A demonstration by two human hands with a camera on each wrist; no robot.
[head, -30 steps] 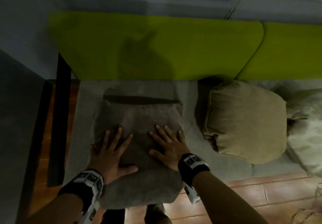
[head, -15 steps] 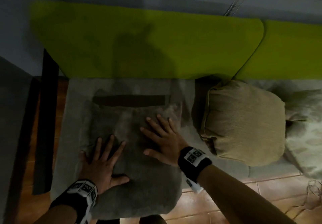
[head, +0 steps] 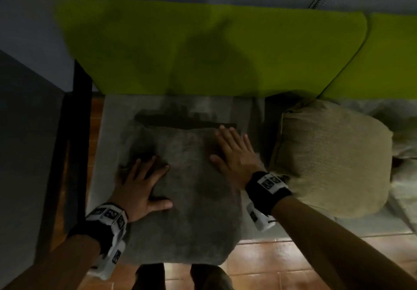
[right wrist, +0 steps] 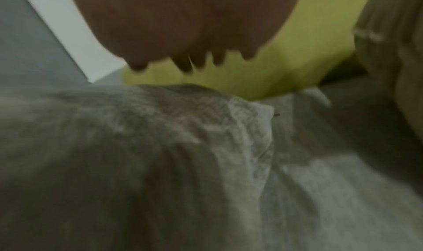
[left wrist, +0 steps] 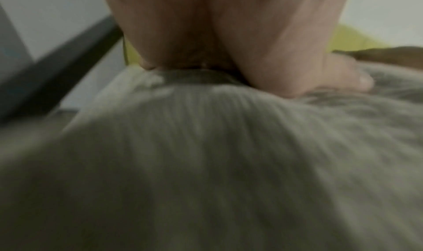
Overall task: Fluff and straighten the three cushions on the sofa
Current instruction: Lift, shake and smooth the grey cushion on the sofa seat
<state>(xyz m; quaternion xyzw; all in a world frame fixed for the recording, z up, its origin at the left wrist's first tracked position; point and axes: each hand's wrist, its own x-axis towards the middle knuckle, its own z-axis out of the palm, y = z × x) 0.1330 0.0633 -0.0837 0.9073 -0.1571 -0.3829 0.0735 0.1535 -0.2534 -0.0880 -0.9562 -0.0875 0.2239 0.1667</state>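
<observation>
I stand over a sofa with a lime-green backrest, looking straight down at its grey seat. A grey cushion lies flat on the left part of the seat, its near edge hanging over the front of the seat above a tiled floor.

My left hand lies palm down on the cushion's left side, fingers straight and spread, thumb stretched out to the right; it grasps nothing. My right hand is flat over the cushion's far right corner, fingers straight and together, also holding nothing. In the right wrist view the fingertips seem lifted off the fabric, but blur keeps me from being sure.

Just right of my right wrist sits a plump tan cushion, leaning toward the backrest. A pale cushion shows partly at the right edge.
</observation>
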